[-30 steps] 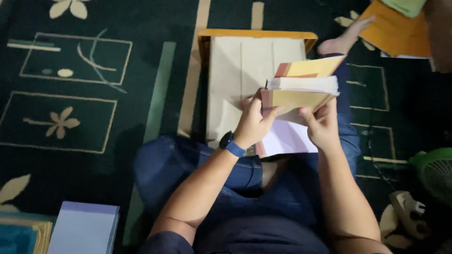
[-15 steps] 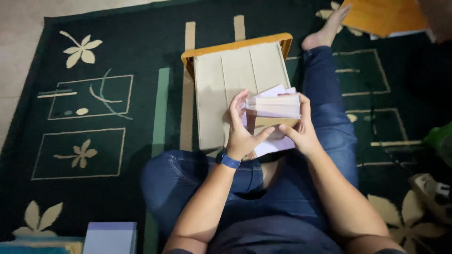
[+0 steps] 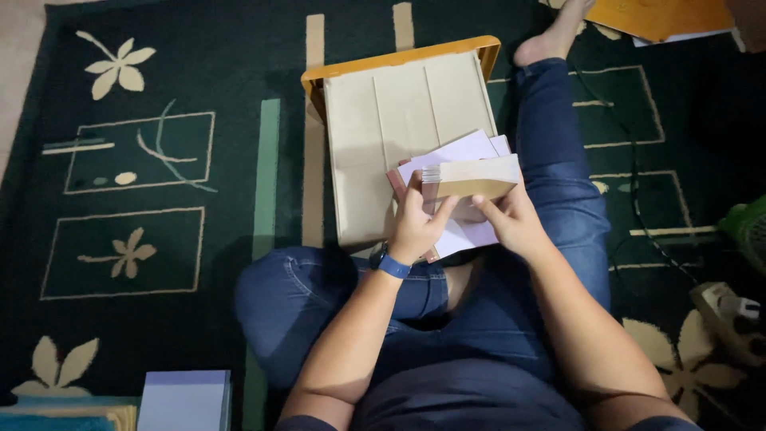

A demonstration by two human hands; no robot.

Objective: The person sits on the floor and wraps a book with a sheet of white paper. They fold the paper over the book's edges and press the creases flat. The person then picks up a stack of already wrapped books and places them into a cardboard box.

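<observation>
Dark green carpet (image 3: pixel 239 72) with cream flower and line patterns covers the floor, and a person in blue jeans sits on it with one leg stretched toward the top of the view. Held above the lap is a thick stack of cream-edged paper sheets (image 3: pixel 471 177), its long cut edge facing the camera, with a pale lilac sheet (image 3: pixel 451 152) lying on top and more pale sheets showing beneath. The left hand (image 3: pixel 419 223) grips the stack's left end, fingers curled shut around it with the thumb angled up across the near edge; a blue wristband (image 3: pixel 392 265) sits on that wrist. The right hand (image 3: pixel 515 223) supports the stack from below at its right half, fingers closed under it and the thumb reaching toward the left thumb. Just behind the stack, touching the knee side, a low cream slatted tabletop with an orange rim (image 3: pixel 399 104) rests on the carpet. To the left of it the carpet offers wide open room. An orange sheet (image 3: pixel 662 16) lies near the foot at the top right, and a pale lilac block of paper (image 3: pixel 185 399) sits at the bottom left.
</observation>
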